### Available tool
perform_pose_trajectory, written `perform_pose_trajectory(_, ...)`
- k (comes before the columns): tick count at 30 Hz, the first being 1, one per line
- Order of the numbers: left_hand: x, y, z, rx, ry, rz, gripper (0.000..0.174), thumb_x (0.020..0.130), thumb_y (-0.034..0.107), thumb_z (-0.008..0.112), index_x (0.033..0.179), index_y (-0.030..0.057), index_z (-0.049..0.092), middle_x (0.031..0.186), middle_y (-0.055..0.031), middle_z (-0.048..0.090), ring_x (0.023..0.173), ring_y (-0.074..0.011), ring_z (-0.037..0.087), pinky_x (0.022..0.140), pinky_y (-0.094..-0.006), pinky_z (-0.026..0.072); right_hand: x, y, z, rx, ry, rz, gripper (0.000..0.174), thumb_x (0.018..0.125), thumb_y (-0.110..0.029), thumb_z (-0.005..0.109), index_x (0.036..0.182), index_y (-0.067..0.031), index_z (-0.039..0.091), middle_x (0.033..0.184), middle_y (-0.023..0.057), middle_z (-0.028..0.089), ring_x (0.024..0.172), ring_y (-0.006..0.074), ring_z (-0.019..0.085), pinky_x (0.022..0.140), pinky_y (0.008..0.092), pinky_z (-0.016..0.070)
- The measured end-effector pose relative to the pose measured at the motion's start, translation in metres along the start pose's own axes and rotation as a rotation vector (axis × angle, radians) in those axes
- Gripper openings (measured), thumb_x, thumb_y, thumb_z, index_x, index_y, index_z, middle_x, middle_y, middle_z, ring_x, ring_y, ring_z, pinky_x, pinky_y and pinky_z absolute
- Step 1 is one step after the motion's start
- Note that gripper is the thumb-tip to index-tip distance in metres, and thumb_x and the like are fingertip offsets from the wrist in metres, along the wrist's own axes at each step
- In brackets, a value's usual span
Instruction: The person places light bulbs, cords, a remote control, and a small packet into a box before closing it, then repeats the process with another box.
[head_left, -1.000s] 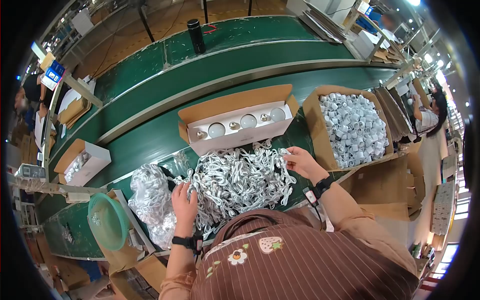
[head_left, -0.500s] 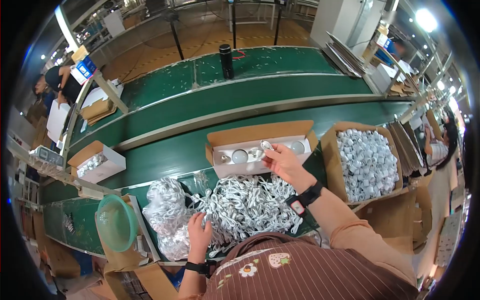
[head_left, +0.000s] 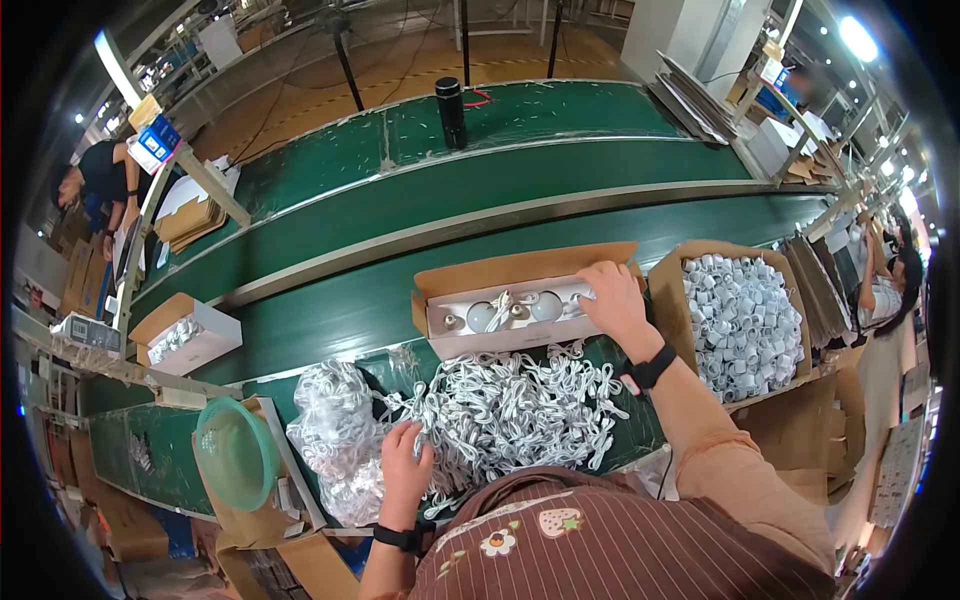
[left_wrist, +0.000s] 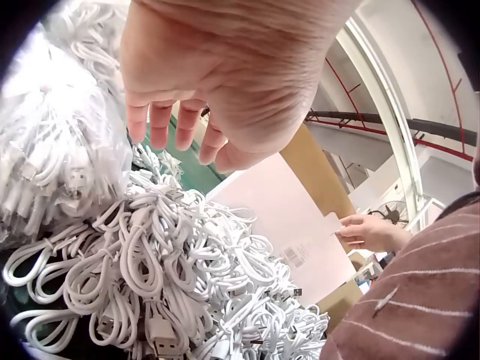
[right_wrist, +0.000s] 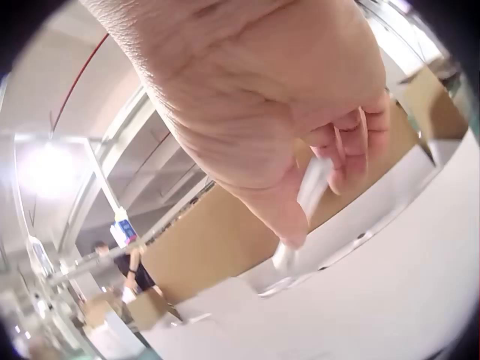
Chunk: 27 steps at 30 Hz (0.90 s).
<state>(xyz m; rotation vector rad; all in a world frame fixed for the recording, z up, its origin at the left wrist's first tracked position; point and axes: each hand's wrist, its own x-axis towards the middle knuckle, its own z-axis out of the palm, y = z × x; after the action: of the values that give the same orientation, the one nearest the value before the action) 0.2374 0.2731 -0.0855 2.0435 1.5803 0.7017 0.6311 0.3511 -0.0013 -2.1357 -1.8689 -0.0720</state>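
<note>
One long box [head_left: 480,343] sits behind one heap of cords [head_left: 520,410] at the green table's [head_left: 335,312] near edge. Inside show two round bulb tops [head_left: 546,306] and one cord bundle [head_left: 498,310]. The right hand [head_left: 614,298] bends down over the box's right end, pinching one blurry white thing [right_wrist: 313,186]. The left hand [head_left: 405,468] hangs loose by the heap's left end. The box's label [left_wrist: 297,255] is too small to read.

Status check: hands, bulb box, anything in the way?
Right hand at right end of bulb box, holding blurred white piece. Left hand by cable pile, holding nothing. Cable bundle inside open box. No obstruction seen.
</note>
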Motion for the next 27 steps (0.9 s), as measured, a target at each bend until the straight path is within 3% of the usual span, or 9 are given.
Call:
perform_pose_trajectory(3,0.029,0.022,0.004,-0.002,0.012,0.111,0.032,0.077,0.006,0.066,0.109,0.0028,0.064,0.114,-0.0168,0.059,0.106,-0.0348,0.056,0.091,-0.0423,0.0453,-0.003,-0.005,0.014,0.255,0.024,-0.065,0.027,0.077,-0.012,0.064,0.104,-0.0085,0.065,0.103,0.0109,0.06,0.101,0.0314,0.057,0.088,0.0405,0.0462)
perform_pose_trajectory(5,0.045,0.035,0.011,-0.016,0.013,0.179,0.033,0.076,0.007,0.068,0.109,0.0032,0.063,0.114,-0.0173,0.059,0.105,-0.0352,0.056,0.09,-0.043,0.0459,0.0,-0.033,0.024,0.431,-0.022,-0.277,0.026,0.077,-0.007,0.06,0.102,-0.0085,0.065,0.102,0.0108,0.06,0.099,0.0301,0.057,0.089,0.0401,0.0468)
perform_pose_trajectory(9,0.059,0.059,0.019,-0.057,-0.063,0.246,0.034,0.075,0.004,0.068,0.108,0.0042,0.063,0.113,-0.0161,0.06,0.106,-0.0355,0.057,0.091,-0.0427,0.0459,0.021,-0.066,0.042,0.442,0.029,-0.397,0.025,0.077,-0.006,0.059,0.102,-0.0091,0.065,0.096,0.0103,0.061,0.098,0.0294,0.058,0.085,0.039,0.049)
perform_pose_trajectory(11,0.055,0.057,0.019,-0.063,-0.07,0.278,0.034,0.075,0.004,0.067,0.109,0.0041,0.063,0.113,-0.016,0.06,0.106,-0.0352,0.057,0.092,-0.0423,0.046,0.029,-0.068,0.056,0.181,-0.141,-0.337,0.023,0.078,-0.008,0.06,0.1,-0.0109,0.066,0.091,0.0096,0.061,0.095,0.0291,0.059,0.079,0.0398,0.051)
perform_pose_trajectory(15,0.029,0.029,0.011,-0.067,0.004,0.137,0.028,0.077,0.005,0.068,0.105,0.004,0.065,0.112,-0.0159,0.06,0.103,-0.0347,0.058,0.089,-0.0421,0.0471,0.037,-0.075,0.047,0.108,-0.211,-0.289,0.023,0.08,-0.015,0.062,0.103,-0.0133,0.065,0.093,0.0089,0.061,0.091,0.0289,0.061,0.078,0.0422,0.0502)
perform_pose_trajectory(17,0.013,0.014,0.002,-0.063,0.006,0.099,0.027,0.077,0.004,0.067,0.104,0.0037,0.065,0.111,-0.016,0.061,0.103,-0.0345,0.058,0.089,-0.0416,0.0475,0.033,-0.081,0.043,0.274,-0.133,-0.213,0.023,0.081,-0.022,0.062,0.102,-0.0125,0.065,0.093,0.009,0.061,0.091,0.0292,0.061,0.077,0.0422,0.0501)
perform_pose_trajectory(22,-0.019,-0.011,-0.011,-0.062,-0.004,-0.058,0.027,0.078,0.002,0.062,0.104,0.0007,0.064,0.112,-0.0176,0.06,0.107,-0.036,0.056,0.093,-0.0411,0.0445,0.02,-0.1,0.032,0.413,-0.216,-0.182,0.028,0.081,-0.027,0.064,0.104,-0.0113,0.064,0.097,0.0123,0.062,0.095,0.0318,0.062,0.079,0.0437,0.0511)
perform_pose_trajectory(25,-0.033,-0.029,-0.014,-0.05,-0.048,-0.145,0.026,0.078,0.001,0.06,0.104,-0.0018,0.063,0.114,-0.0183,0.059,0.108,-0.0373,0.055,0.094,-0.0418,0.0435,0.004,-0.053,-0.027,0.518,-0.153,-0.087,0.032,0.082,-0.03,0.065,0.107,-0.01,0.064,0.101,0.0124,0.063,0.097,0.032,0.061,0.082,0.0427,0.0503)
perform_pose_trajectory(27,-0.044,-0.049,-0.018,-0.002,-0.044,-0.07,0.031,0.077,-0.003,0.058,0.108,0.0014,0.062,0.118,-0.0135,0.055,0.104,-0.03,0.057,0.082,-0.0369,0.0463,-0.011,-0.014,-0.056,0.609,-0.111,0.014,0.034,0.082,-0.03,0.066,0.109,-0.0087,0.064,0.103,0.0128,0.064,0.099,0.0308,0.061,0.085,0.0405,0.0494)
